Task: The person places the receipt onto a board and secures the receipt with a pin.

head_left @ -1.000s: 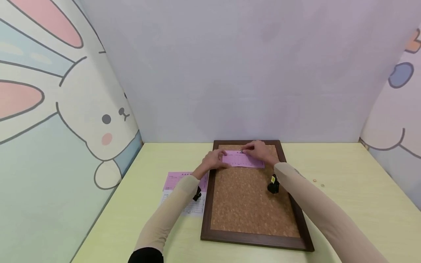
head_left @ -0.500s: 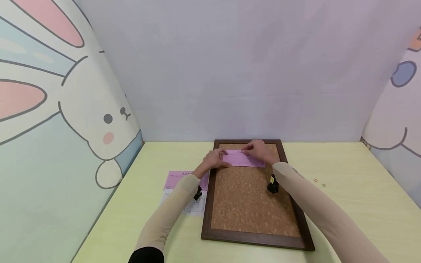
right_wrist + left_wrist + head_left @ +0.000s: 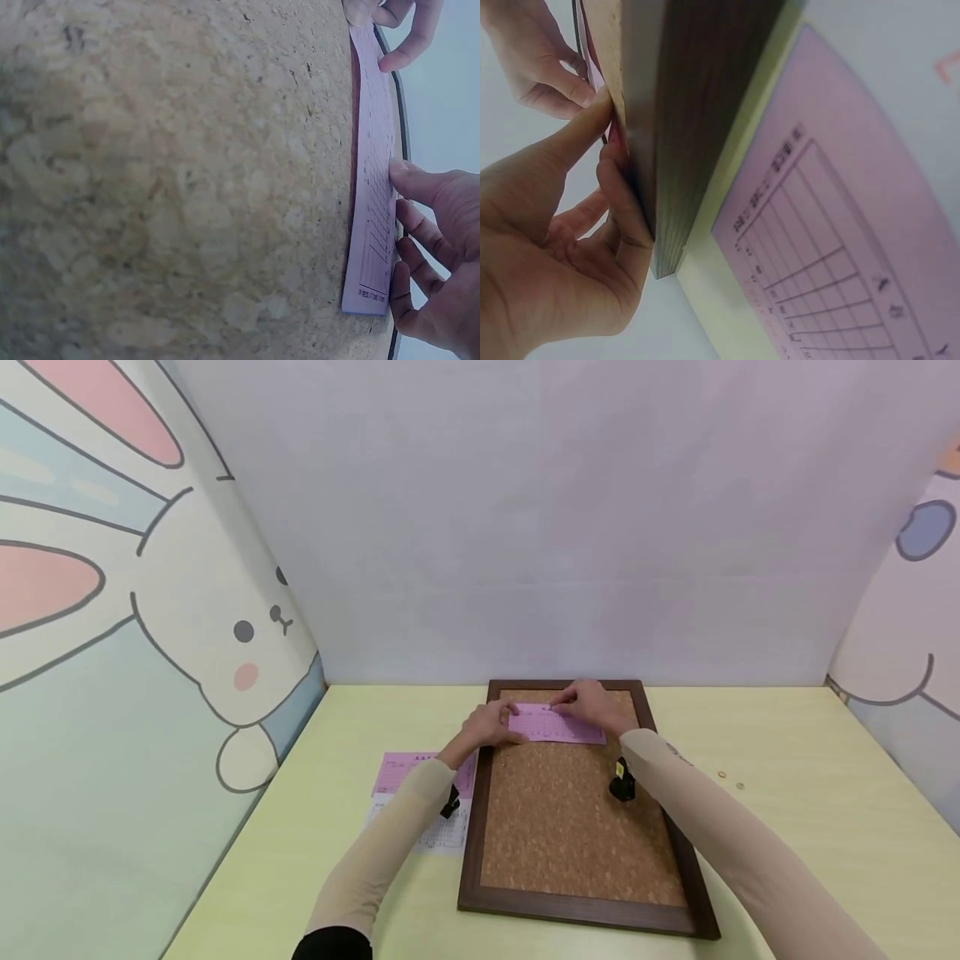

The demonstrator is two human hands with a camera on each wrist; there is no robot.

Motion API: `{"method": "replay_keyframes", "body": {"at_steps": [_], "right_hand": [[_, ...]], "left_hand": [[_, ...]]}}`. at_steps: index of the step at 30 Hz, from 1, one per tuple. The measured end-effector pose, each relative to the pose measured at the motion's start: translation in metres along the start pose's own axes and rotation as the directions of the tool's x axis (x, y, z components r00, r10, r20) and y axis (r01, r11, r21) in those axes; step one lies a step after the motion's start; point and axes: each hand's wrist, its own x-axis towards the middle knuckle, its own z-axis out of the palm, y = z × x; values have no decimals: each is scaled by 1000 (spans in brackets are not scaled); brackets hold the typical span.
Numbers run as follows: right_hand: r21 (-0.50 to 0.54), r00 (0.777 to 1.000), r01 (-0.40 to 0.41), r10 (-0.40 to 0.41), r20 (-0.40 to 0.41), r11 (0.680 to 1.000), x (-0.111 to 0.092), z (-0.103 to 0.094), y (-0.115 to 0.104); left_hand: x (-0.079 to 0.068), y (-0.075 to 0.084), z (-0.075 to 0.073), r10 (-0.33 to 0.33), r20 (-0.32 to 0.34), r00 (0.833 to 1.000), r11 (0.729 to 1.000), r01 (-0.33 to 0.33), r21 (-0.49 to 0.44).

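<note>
A pink printed paper slip (image 3: pixel 558 724) lies across the upper part of a cork board (image 3: pixel 577 818) with a dark wooden frame. My left hand (image 3: pixel 487 724) rests at the slip's left end, thumb along its lower edge and a finger near its upper edge, pressing it to the cork. At the middle of the slip's top edge my right hand (image 3: pixel 592 706) brings thumb and finger together on something tiny, seemingly a thumbtack, mostly hidden by the fingertips. The right wrist view shows the slip (image 3: pixel 371 202) lying slightly bowed, both hands along it.
Another pink printed sheet (image 3: pixel 405 771) and a white printed sheet (image 3: pixel 446 835) lie left of the board, partly under the left forearm. Two small round pieces (image 3: pixel 722 774) lie on the pale table (image 3: pixel 810 827) to the right. A wall stands behind the table.
Both hands stay on the slip at nearly the same spots. The view shifts slightly; nothing is visibly let go or taken up.
</note>
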Motion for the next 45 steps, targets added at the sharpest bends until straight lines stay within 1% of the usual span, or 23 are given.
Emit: {"method": "replay_keyframes", "body": {"at_steps": [5,12,15,22,26,30,38,43,45], "right_hand": [[21,1000,-12,11,10,1000,-2,-1,-3],[38,998,-66,66,2,997,-2,0,-4],[30,997,-75,75,-2,997,-2,1,-3],[-2,998,-56,56,14,998,-1,0,-4],[-27,999,-49,49,16,998,1,0,-4],[-54,999,-48,49,6,997,1,2,-3],[-108,998,-52,48,-37,993,-4,1,-10],[-152,998,-46,38,-55,987,-3,2,-14],[-146,998,-40,31,-62,989,-4,3,-15]], "left_hand": [[-1,1,0,-4,2,1000,1000,4,-1],[0,2,0,-1,-6,1000,1000,1,7],[0,3,1,-1,-7,1000,1000,1,5],[0,3,2,-18,-1,1000,1000,18,0],[-2,3,1,-15,-7,1000,1000,15,-8],[-2,2,2,-7,-12,1000,1000,7,-15],[-6,3,4,4,-19,1000,999,-5,-42],[-7,4,-2,8,-19,1000,1000,-8,-28],[-7,4,-4,14,-21,1000,999,-15,-33]]}}
